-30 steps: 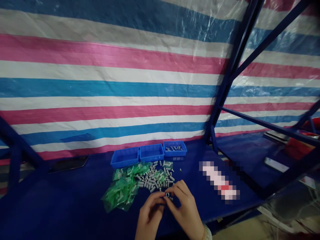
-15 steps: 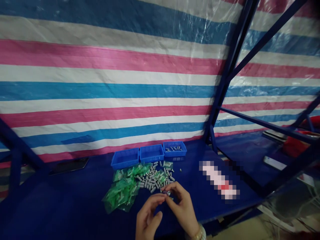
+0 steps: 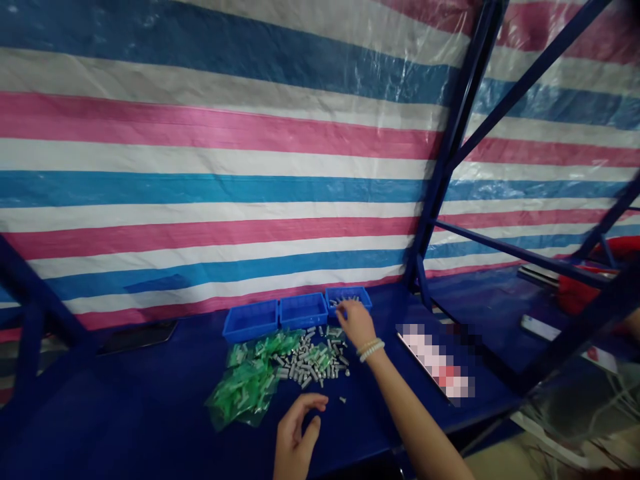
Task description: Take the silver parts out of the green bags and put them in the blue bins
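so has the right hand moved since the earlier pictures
Yes. Judged against the rightmost blue plastic bin, the right hand has moved forward; its fingers are now at that bin's near edge.

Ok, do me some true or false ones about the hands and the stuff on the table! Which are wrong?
1. Three blue trays stand in a row. True.
2. The right hand is farther forward than the left hand. True.
3. The right hand is at the leftmost tray. False: it is at the rightmost tray.
4. Bracelets are on the left wrist. False: the bracelets are on the right.
5. Silver pieces lie loose on the table. True.
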Tool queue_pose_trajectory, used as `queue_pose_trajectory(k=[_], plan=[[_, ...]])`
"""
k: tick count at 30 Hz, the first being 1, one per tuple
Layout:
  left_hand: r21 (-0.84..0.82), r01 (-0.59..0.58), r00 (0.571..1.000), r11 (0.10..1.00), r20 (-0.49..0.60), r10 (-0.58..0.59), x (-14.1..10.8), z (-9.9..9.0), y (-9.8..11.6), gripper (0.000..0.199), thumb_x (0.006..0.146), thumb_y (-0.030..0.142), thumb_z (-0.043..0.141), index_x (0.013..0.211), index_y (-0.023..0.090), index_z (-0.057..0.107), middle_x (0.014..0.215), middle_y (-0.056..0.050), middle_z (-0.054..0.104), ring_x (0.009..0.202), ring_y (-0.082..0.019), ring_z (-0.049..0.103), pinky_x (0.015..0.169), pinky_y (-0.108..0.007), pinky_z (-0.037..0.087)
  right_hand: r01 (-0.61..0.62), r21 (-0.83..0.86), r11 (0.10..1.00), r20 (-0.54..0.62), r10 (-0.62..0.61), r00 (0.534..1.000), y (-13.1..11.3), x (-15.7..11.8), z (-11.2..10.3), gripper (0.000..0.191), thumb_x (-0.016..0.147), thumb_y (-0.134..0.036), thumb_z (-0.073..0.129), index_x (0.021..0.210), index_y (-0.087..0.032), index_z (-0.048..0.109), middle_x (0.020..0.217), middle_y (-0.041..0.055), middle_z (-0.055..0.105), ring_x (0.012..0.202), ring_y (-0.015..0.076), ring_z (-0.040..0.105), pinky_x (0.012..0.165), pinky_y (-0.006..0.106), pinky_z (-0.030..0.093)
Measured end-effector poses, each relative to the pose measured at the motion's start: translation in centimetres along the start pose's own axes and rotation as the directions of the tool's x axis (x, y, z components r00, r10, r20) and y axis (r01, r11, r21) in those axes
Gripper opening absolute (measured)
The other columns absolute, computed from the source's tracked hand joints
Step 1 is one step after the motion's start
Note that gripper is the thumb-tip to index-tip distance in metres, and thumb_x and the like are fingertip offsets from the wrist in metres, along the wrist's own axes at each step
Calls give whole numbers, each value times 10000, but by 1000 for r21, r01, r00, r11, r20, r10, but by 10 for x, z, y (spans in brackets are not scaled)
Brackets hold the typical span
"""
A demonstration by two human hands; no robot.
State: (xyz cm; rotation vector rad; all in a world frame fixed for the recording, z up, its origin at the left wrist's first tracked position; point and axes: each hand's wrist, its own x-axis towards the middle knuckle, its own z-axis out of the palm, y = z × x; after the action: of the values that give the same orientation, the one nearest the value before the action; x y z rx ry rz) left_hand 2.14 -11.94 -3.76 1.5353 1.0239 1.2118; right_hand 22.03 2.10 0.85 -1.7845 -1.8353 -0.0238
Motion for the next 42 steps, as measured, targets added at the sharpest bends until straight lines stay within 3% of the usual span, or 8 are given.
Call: queue_pose_trajectory(k=[2,6,11,18,23,31,37,42], plan=[[8,-1,1000,1000,1,1,1,0,0,182,796,223,560,909,188,698,884,-74,702,872,-234,658,824,-324,514,29,-10,1000,66,-28,997,-12,-11,17,125,847,-229,593,821,-186,707,838,72,695,873,206,603,851,284,421],[34,8,1000,999,12,-8,0,0,2,181,792,201,543,891,185,694,871,-73,703,865,-233,663,823,-324,511,7,-48,999,131,0,991,-25,-21,42,130,795,-270,661,821,-160,724,886,112,696,910,227,611,861,305,411],[63,3,1000,998,7,-4,-2,2,2,185,803,203,528,889,189,691,862,-71,700,863,-234,662,815,-325,509,-63,-66,996,147,72,987,-27,-14,49,133,776,-259,676,801,-140,730,895,141,690,907,238,624,834,316,423],[21,5,1000,1000,9,-5,-2,0,-6,188,788,192,555,917,194,692,891,-70,697,871,-229,657,836,-323,512,-97,69,993,71,92,993,-28,-26,26,96,754,-123,621,811,-153,692,896,79,668,844,177,628,755,241,461],[-129,78,986,989,-135,-95,4,0,-7,422,760,195,605,1179,240,589,1155,-85,640,948,-217,648,866,-321,518,-32,589,808,-28,61,998,-37,-88,-5,106,761,-112,563,847,-166,593,646,-29,593,576,121,573,544,193,441],[-273,214,976,938,16,-218,2,15,25,358,714,238,674,1069,187,693,1041,-99,713,981,-272,649,902,-360,501,101,606,789,-90,-58,994,-70,-139,-43,152,760,-53,525,797,-183,593,758,9,552,687,141,542,618,227,437],[-385,240,960,891,-40,-276,-7,12,25,345,718,280,670,1046,185,712,988,-92,734,948,-271,666,879,-367,520,58,676,735,-34,-47,998,-68,-135,-45,99,798,-132,580,822,-222,611,723,3,576,673,157,561,624,252,457],[-129,105,984,986,-128,-122,-6,3,27,362,749,289,645,1102,219,685,1121,-91,687,1010,-257,648,906,-345,521,-77,824,561,61,48,997,-60,-137,-29,84,754,-169,648,802,-221,603,744,7,648,695,172,619,657,270,507]])
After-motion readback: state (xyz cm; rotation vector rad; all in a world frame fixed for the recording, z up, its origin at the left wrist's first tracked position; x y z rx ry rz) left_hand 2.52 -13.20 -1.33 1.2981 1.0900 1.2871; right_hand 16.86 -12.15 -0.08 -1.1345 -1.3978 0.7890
